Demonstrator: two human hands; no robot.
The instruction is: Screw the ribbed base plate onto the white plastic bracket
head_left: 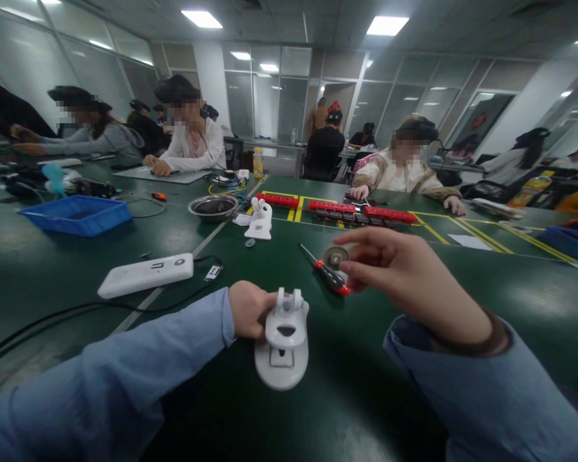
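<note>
My left hand grips the side of a white plastic stand with a rounded base and two upright lugs at its top. Between the thumb and fingers of my right hand, a small round disc with a raised centre is pinched above the table. Beneath that hand lies a screwdriver with a black and red handle, its shaft pointing away to the left. Farther off is a second white plastic piece, with a small grey washer-like ring close by.
A white power strip with a black cable lies to the left. Beyond it are a blue tray and a metal bowl. Red strips run across the green table. Other people sit around the far side.
</note>
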